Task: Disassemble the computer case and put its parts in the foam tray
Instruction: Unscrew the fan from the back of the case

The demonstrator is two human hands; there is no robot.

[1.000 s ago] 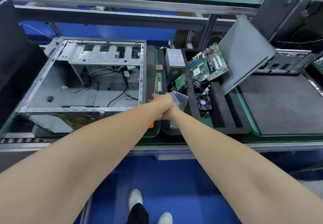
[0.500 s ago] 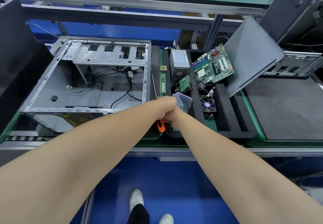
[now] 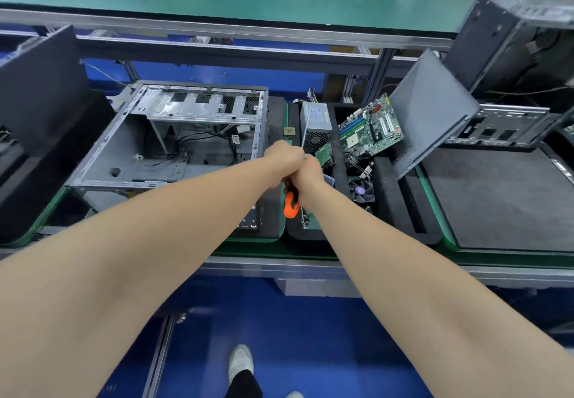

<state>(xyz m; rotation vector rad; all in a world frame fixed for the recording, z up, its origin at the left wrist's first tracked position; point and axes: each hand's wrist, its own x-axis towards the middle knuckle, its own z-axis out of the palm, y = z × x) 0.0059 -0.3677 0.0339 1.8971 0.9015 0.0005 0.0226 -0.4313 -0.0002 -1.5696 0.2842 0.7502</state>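
Here, right hand: we see it clenched around the screwdriver, orange butt toward us.
Left hand: fisted against the right; whether it grasps the shaft we cannot tell.
Screwdriver axis: the thin shaft points away from us, over the tray's left edge.
Computer case: open side up on the bench, just left of both hands; the left hand is nearer.
Foam tray: beneath and right of the hands, holding motherboard, power supply and fan.
Step, as we judge it: the tool must swing leftward into the case for whatever fasteners are left.
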